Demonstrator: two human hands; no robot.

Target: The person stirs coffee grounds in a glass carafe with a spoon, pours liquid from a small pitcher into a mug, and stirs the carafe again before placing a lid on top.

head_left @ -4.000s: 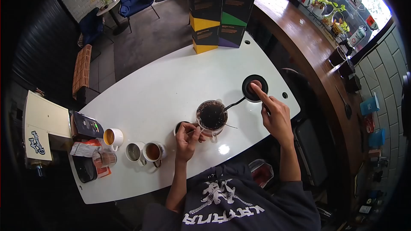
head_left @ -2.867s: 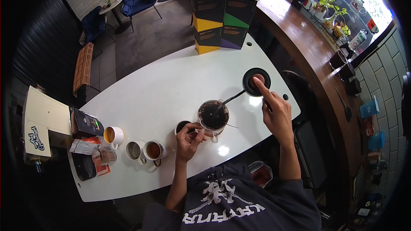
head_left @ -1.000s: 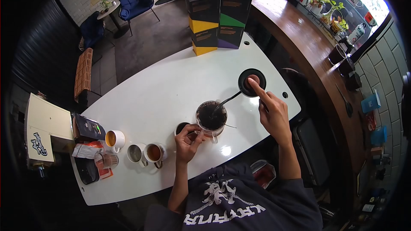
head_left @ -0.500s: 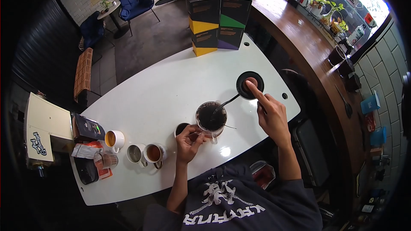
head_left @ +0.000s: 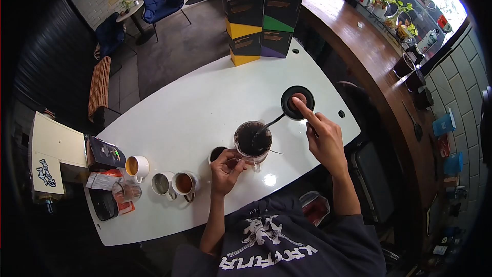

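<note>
Right hand (head_left: 324,141) is over the white table (head_left: 205,97), index finger stretched out with its tip on the round black disc with a reddish centre (head_left: 297,102); the other fingers are curled in toward the palm. A thin dark spout or handle (head_left: 271,121) runs from just below that disc down into the clear glass brewer full of dark wet coffee grounds (head_left: 252,139) (can't tell whether the curled fingers actually grip anything, it's too small to read).

Left hand (head_left: 224,168) sits on the near side of the brewer, fingers bent and pinched together against its lower edge; what the fingertips hold is hidden. A small dark cup (head_left: 217,153) stands just left of the brewer, touching or nearly touching the left thumb side.

Hands are well apart, brewer between them.

Further left of the left hand: a row of white mugs, one with amber liquid (head_left: 183,183), one pale (head_left: 161,184), one with yellow-orange liquid (head_left: 136,166). Beyond those, a dark packet (head_left: 104,152) and a small black scale with a glass on it (head_left: 105,204) at the table edge.

Far side of the table, past the right hand: stacked black cartons with yellow, green and purple bands (head_left: 260,20). Wooden counter (head_left: 359,46) runs off to the right.
</note>
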